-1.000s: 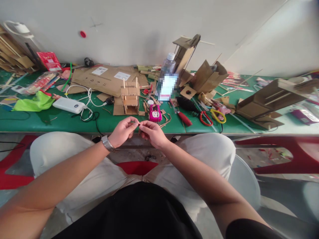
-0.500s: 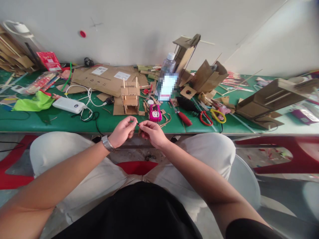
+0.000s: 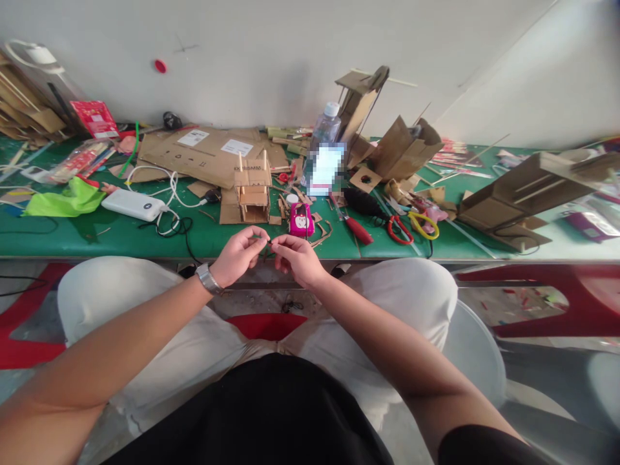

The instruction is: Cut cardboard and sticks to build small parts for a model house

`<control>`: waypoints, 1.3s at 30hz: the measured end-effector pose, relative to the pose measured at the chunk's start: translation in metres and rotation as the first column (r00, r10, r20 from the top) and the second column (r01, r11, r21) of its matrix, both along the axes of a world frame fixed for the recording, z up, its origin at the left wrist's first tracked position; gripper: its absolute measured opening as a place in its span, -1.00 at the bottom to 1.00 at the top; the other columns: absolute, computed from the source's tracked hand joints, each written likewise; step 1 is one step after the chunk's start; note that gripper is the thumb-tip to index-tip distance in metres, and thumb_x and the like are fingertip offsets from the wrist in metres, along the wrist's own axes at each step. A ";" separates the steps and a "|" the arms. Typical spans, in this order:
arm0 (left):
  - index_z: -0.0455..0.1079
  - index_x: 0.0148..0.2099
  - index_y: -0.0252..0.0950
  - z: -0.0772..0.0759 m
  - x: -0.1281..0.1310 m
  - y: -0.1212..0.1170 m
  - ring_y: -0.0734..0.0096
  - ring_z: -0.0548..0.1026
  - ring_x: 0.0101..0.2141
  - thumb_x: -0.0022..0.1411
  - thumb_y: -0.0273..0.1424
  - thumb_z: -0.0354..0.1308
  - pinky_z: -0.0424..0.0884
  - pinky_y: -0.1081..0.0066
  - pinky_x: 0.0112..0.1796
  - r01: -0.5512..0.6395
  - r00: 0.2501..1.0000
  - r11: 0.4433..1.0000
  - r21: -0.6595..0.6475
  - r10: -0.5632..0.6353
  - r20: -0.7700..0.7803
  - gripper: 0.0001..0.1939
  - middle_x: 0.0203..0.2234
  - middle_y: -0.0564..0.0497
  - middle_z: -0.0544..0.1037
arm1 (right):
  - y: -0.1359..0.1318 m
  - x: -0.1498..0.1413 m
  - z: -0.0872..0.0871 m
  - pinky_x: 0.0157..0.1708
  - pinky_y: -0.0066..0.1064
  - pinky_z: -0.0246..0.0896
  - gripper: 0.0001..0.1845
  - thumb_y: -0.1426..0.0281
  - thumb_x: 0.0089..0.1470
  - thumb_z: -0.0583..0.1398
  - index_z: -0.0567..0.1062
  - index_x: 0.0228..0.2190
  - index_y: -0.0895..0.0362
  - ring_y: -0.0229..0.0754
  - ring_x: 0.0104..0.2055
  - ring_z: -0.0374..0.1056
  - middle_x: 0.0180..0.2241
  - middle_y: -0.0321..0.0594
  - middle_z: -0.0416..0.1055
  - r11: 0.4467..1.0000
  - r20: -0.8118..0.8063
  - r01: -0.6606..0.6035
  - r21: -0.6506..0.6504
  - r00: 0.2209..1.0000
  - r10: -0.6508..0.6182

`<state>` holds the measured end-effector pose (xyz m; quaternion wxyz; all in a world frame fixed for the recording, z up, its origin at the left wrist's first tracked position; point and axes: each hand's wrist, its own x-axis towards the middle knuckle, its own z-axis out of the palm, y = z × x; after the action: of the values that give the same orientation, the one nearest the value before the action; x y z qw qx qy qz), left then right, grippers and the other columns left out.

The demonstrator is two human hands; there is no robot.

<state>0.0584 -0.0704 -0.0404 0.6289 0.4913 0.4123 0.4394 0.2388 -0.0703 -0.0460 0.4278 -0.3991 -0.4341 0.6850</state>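
My left hand [image 3: 241, 256] and my right hand [image 3: 297, 258] meet fingertip to fingertip at the table's near edge, both closed in a pinch. Between them shows a tiny dark piece [image 3: 270, 242], too small to name. Below the fingers hangs a bit of something brown, mostly hidden. Just beyond my hands stands a small cardboard frame with wooden sticks [image 3: 252, 197]. To its right lies a pink case with a white cartoon figure [image 3: 301, 221], a dark cord running over it.
A white power bank [image 3: 133, 205] with cables lies left. To the right are a red-handled screwdriver [image 3: 358, 230], scissors with red and yellow handles [image 3: 401, 230], and cardboard structures [image 3: 520, 194]. A bottle [image 3: 327, 126] stands behind a lit phone [image 3: 325, 169]. Flattened cardboard [image 3: 194, 152] lies at the back.
My fingertips have shifted very slightly, and the brown bit below them is less visible. The things on the table have stayed in place.
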 end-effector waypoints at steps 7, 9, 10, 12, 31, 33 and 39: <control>0.45 -0.14 -0.29 -0.001 -0.002 0.001 0.62 0.27 -0.66 0.23 -0.06 0.40 0.14 0.57 -0.64 0.018 0.999 0.997 0.075 -0.015 -0.044 -0.58 -0.59 0.17 0.35 | -0.002 0.003 0.002 -0.70 -0.55 0.06 -0.52 0.21 0.01 0.38 0.54 -0.05 0.15 -0.35 -0.67 0.22 -0.66 -0.47 0.36 0.996 0.124 -0.063 0.068 0.991 0.055; 0.46 -0.15 -0.30 0.000 -0.003 0.001 0.64 0.24 -0.67 0.21 -0.06 0.42 0.13 0.57 -0.64 0.018 1.000 0.998 0.062 -0.017 -0.015 -0.58 -0.59 0.19 0.33 | -0.003 0.003 0.002 -0.70 -0.55 0.12 -0.43 0.24 -0.03 0.41 0.50 0.01 0.15 -0.35 -0.65 0.25 -0.61 -0.46 0.40 0.988 0.144 -0.137 0.068 0.981 0.126; 0.46 -0.16 -0.30 0.001 -0.003 0.001 0.65 0.22 -0.67 0.20 -0.06 0.42 0.13 0.57 -0.65 0.024 1.000 0.998 0.053 -0.024 -0.002 -0.58 -0.59 0.19 0.33 | -0.003 0.002 0.001 -0.70 -0.54 0.16 -0.39 0.25 -0.05 0.43 0.48 0.03 0.16 -0.34 -0.64 0.28 -0.57 -0.44 0.43 0.982 0.149 -0.176 0.066 0.975 0.165; 0.45 -0.15 -0.30 0.002 -0.003 0.001 0.66 0.21 -0.67 0.20 -0.06 0.42 0.13 0.58 -0.64 0.045 0.999 0.998 0.037 -0.046 0.024 -0.57 -0.59 0.19 0.34 | -0.004 0.001 -0.001 -0.69 -0.52 0.24 -0.36 0.23 -0.08 0.47 0.47 0.02 0.16 -0.33 -0.59 0.34 -0.50 -0.40 0.47 0.972 0.143 -0.226 0.071 0.966 0.214; 0.40 -0.05 -0.29 0.013 -0.004 0.003 0.62 -0.02 -0.64 0.14 -0.27 0.35 -0.03 0.57 -0.61 -0.055 0.980 0.991 -0.121 0.076 0.181 -0.63 -0.64 0.30 0.05 | 0.007 0.007 0.000 -0.59 -0.47 0.40 -0.39 0.13 -0.05 0.50 0.47 -0.04 0.09 -0.37 -0.49 0.40 -0.13 -0.23 0.50 0.980 0.083 -0.058 0.192 0.996 0.043; 0.39 -0.07 -0.29 0.014 -0.004 0.004 0.61 -0.03 -0.64 0.14 -0.29 0.34 -0.04 0.58 -0.61 -0.085 0.982 0.989 -0.123 0.104 0.156 -0.65 -0.64 0.30 0.04 | 0.009 0.011 0.003 -0.59 -0.47 0.38 -0.39 0.13 -0.03 0.50 0.48 -0.02 0.08 -0.38 -0.50 0.37 -0.11 -0.22 0.49 0.969 0.149 -0.027 0.247 0.989 -0.010; 0.39 -0.09 -0.28 0.008 -0.005 0.006 0.61 0.01 -0.67 0.17 -0.27 0.33 -0.03 0.56 -0.61 -0.125 0.991 0.990 -0.070 0.128 0.040 -0.68 -0.68 0.30 0.08 | 0.013 0.020 0.011 -0.60 -0.47 0.35 -0.39 0.12 -0.02 0.49 0.47 0.00 0.07 -0.34 -0.47 0.30 -0.15 -0.20 0.49 0.954 0.186 -0.004 0.299 0.981 -0.055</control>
<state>0.0538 -0.0640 -0.0326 0.6249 0.4330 0.4431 0.4749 0.2584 -0.0573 -0.0349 0.4481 -0.3998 -0.5666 0.5642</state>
